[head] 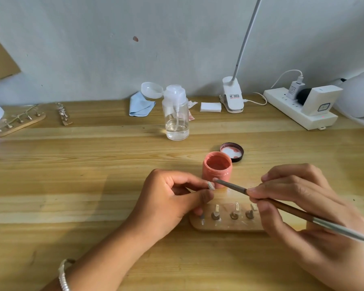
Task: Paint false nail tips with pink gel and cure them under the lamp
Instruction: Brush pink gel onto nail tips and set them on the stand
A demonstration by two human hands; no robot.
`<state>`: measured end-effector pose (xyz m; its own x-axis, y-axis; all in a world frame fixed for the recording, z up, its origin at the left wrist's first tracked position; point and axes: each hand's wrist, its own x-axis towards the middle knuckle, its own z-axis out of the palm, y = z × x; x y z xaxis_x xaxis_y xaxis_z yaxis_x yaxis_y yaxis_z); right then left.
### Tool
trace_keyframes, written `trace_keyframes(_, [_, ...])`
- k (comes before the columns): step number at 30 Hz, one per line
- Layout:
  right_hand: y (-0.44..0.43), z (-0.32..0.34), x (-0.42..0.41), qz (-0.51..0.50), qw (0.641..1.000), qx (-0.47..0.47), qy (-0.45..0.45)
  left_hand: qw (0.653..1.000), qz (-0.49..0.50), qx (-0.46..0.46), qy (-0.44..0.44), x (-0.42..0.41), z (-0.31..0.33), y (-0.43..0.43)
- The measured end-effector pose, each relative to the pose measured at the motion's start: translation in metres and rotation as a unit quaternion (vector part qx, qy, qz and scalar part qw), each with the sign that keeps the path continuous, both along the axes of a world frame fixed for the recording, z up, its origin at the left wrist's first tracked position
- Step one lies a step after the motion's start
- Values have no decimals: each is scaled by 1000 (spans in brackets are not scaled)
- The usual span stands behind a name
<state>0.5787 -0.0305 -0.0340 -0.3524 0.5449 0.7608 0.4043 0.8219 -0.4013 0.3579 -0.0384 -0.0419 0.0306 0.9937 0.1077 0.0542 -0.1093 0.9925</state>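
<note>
Left fingers (200, 198) pinch one tip (211, 185); three on holder (225, 226).

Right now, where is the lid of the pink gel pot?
In the head view, the lid lies upturned just behind the open pink gel pot, right of centre.

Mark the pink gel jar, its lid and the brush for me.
pink gel jar (217, 173), head view, on its front wall below the open mouth.
lid (232, 151), head view, on its upturned inner face.
brush (231, 185), head view, on the dark shaft near its tip.
</note>
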Motion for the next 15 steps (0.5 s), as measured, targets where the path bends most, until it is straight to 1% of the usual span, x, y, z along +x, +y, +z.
trace_keyframes(7, [2, -2, -1, 5, 1000, -5, -13, 1000, 14, -14, 5, 0, 1, 0])
trace_keyframes(15, [1, 2, -2, 14, 1000, -13, -19, 999, 31, -2, 20, 0, 0, 1])
